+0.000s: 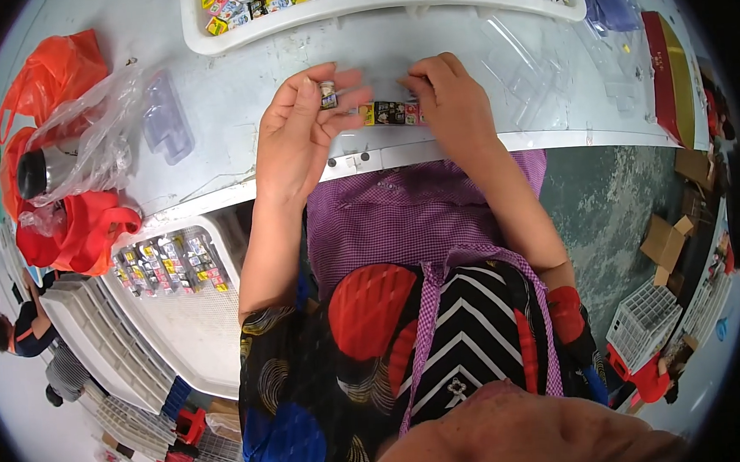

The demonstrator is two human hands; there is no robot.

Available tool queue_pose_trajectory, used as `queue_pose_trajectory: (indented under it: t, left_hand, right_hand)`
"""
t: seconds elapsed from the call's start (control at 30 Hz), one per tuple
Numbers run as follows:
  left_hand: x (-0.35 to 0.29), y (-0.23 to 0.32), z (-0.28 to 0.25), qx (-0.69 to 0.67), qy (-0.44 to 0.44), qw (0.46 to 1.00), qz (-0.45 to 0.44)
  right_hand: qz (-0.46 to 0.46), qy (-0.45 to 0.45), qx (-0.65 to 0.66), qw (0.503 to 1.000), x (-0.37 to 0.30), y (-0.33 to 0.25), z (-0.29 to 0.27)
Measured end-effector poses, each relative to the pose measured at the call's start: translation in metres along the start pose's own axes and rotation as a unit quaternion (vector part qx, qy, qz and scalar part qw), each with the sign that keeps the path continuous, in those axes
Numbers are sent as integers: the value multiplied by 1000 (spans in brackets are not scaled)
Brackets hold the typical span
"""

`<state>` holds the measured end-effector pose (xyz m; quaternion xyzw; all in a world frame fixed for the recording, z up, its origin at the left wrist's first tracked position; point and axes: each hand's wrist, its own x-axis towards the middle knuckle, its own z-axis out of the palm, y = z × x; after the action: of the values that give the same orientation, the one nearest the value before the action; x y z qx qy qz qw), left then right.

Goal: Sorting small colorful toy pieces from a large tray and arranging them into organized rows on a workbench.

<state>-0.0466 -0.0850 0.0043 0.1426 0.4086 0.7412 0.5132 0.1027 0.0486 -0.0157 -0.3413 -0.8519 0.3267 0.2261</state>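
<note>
Mini boxes [388,113] sat rowed near both hands, prob. for quick reach; L hand [295,121] finger-pinched a single box [328,95]; R hand [462,98] fingers curled, couldn't tell if gripping.

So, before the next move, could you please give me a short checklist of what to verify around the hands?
1. Left hand has hold of a small printed box: ok.
2. Right hand is free: cannot tell; its fingertips are partly hidden.
3. Row of small printed boxes between the hands is wholly visible: cannot tell; it runs up to the right hand, which may cover more.
4. White tray beyond the hands holds loose boxes: ok, many lie in it.
5. Clear plastic trays lie on the worktable: ok, right of the right hand.
</note>
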Motion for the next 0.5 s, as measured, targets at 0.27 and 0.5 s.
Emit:
queue_pose_trajectory:
  t: [0.27, 0.5]
  left_hand:
    - [4, -3, 9, -19, 18, 1000, -14]
    - [11, -6, 3, 110, -20, 994, 6]
  right_hand:
    - [-52, -25, -93, 994, 0, 0, -6]
    - [29, -5, 113, 993, 7, 16, -31]
